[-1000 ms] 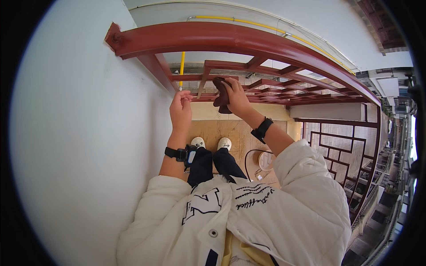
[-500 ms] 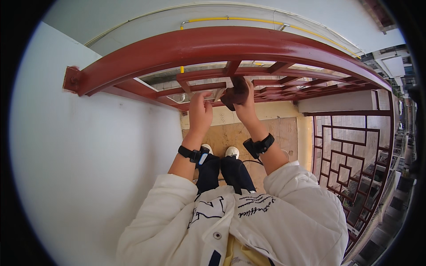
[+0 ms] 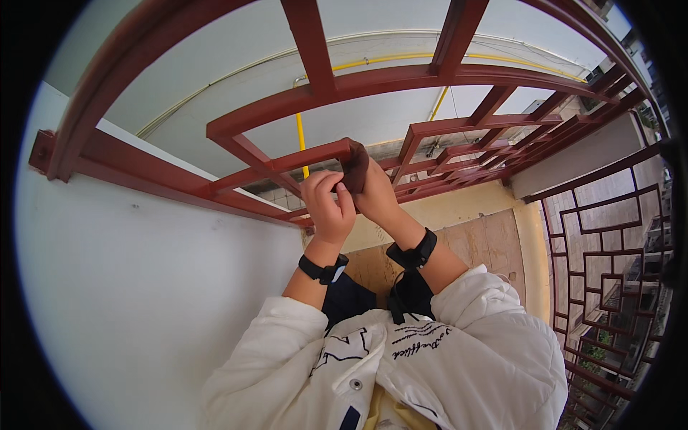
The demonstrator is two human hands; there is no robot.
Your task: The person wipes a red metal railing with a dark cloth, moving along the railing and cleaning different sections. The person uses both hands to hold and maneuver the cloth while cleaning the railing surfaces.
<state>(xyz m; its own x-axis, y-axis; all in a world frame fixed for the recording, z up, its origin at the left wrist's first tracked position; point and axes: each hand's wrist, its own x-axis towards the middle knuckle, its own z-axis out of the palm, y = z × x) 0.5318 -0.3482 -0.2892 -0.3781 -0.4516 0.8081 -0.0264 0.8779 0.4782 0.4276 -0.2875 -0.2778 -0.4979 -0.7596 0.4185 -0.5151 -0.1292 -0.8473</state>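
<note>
A dark brown cloth (image 3: 355,166) is wrapped over the corner of a red-brown railing bar (image 3: 308,155). My right hand (image 3: 376,193) is closed on the cloth and presses it to the bar from the right. Just left of it, my left hand (image 3: 330,208) has curled fingers and a bent thumb at the cloth's left edge. What lies between those fingers is too small to make out. Each wrist wears a black band with a small device, the left band (image 3: 322,270) and the right band (image 3: 414,251).
The lattice railing (image 3: 459,147) spans the front, under a thick curved top rail (image 3: 136,50). A white wall (image 3: 165,287) stands at my left. Beyond the railing runs a yellow pipe (image 3: 387,59). Another lattice panel (image 3: 609,265) stands at the right, above tan floor tiles (image 3: 487,240).
My view has dipped closer to the railing, so the top rail sits higher in the picture. My left hand, apart before, has come up beside the cloth and its fingers have curled in.
</note>
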